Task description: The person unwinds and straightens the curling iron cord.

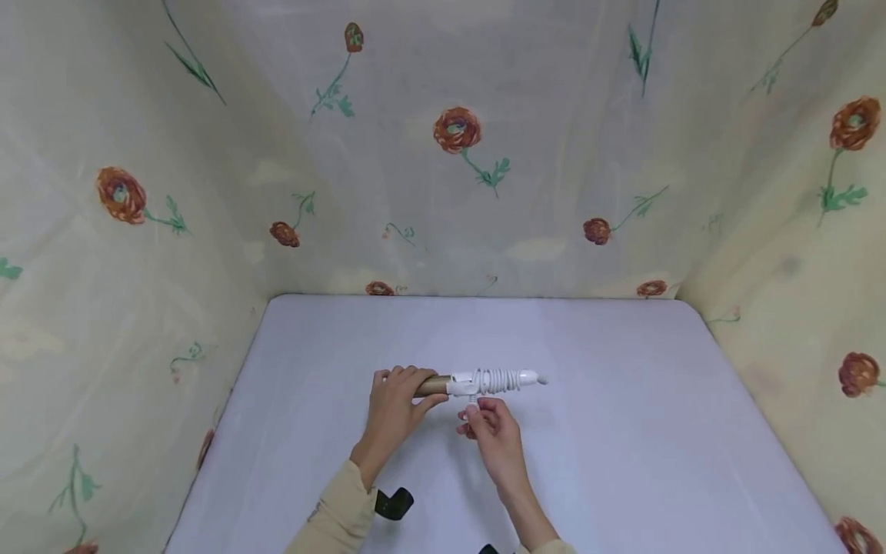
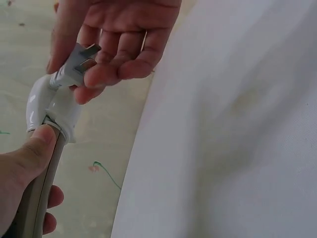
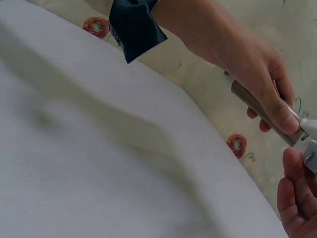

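A hair iron point(image 1: 529, 378) with a white handle and a brown barrel point(image 1: 432, 386) is held crosswise above the table in the head view. Its white cord point(image 1: 498, 380) is wound in several coils round the handle. My left hand point(image 1: 398, 404) grips the brown barrel, thumb along its near side, as the left wrist view shows. Just below the handle, my right hand point(image 1: 494, 435) pinches the cord's power plug point(image 2: 69, 69) between thumb and fingers. Two flat metal prongs stick out of the plug. In the right wrist view the right hand point(image 3: 297, 198) is partly cut off.
Beneath both hands lies a white table point(image 1: 609, 446) with rounded far corners. Cloth printed with flowers point(image 1: 457, 129) hangs behind it and at both sides. A black wrist-worn piece point(image 1: 394, 504) sits by the left sleeve point(image 1: 339, 508).
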The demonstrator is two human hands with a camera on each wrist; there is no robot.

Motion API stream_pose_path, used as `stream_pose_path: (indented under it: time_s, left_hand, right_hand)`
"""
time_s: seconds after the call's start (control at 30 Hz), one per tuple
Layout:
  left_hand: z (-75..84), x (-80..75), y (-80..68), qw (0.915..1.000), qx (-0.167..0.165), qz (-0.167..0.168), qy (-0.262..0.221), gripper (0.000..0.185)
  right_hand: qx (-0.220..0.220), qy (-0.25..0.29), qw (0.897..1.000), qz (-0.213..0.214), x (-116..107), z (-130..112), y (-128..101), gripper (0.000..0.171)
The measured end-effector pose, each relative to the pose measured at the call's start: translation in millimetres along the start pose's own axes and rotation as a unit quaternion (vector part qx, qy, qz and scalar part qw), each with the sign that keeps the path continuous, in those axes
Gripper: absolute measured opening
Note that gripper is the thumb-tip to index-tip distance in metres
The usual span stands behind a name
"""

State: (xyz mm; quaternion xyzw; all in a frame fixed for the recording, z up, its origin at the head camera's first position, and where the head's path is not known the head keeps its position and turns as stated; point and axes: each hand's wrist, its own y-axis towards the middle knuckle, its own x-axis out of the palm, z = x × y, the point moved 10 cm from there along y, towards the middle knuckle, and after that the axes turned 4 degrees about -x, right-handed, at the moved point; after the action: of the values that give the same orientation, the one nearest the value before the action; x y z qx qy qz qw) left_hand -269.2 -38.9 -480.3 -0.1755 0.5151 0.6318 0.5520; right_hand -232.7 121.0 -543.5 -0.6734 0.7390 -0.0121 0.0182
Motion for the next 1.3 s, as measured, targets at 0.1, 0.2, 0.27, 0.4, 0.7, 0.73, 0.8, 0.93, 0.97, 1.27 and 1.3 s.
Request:
stream_pose_path:
  time_s: [0.1,0.2,0.27,0.4,0.7,0.73,0.8,0.93,0.97,1.27,1.3]
  left_hand:
    - [0.6,-1.7,0.4,1.0000,0.006,0.002,0.000,0.040]
    - [0.8,-0.2,-0.2,0.9999,0.008,-0.006,0.002,0.042]
    - [1.1,1.1,-1.0,0.9999,0.010,-0.009,0.005,0.041]
    - [0.8,-1.2,3.5,0.9999,0.009,-0.005,0.013,0.040]
    - [4.6,-5.4,11.6,0.9999,0.013,-0.006,0.009,0.038]
    - [5.4,-5.6,10.8,0.9999,0.014,-0.005,0.007,0.038]
    - [6.0,-5.5,9.4,0.9998,0.015,-0.003,0.009,0.037]
    - [2.9,-7.3,4.9,0.9998,0.010,-0.005,0.014,0.037]
    - [2.0,-7.6,4.4,0.9998,0.007,-0.007,0.018,0.037]
    - [-2.5,-10.5,5.4,0.9994,0.012,-0.009,0.032,0.036]
    - [-2.9,-10.8,5.7,0.9993,0.014,-0.009,0.032,0.037]
  right_hand:
    - [-0.017,-0.028,0.999,0.003,0,-5,1,0.026]
    - [-0.043,-0.078,0.996,0.011,-5,-11,0,0.021]
    - [-0.057,-0.115,0.992,0.014,-10,-15,-1,0.017]
    - [-0.096,-0.170,0.980,0.023,-22,-31,1,0.012]
    - [-0.220,-0.330,0.918,-0.001,-22,-80,0,0.009]
    - [-0.235,-0.346,0.908,-0.006,-21,-84,-2,0.008]
    - [-0.261,-0.368,0.892,-0.019,-18,-91,-4,0.009]
    - [-0.286,-0.392,0.872,-0.058,-11,-97,-5,0.011]
    - [-0.290,-0.399,0.867,-0.067,-10,-98,-4,0.011]
    - [-0.371,-0.459,0.799,-0.117,-2,-121,1,0.016]
    - [-0.380,-0.463,0.791,-0.120,-1,-124,2,0.017]
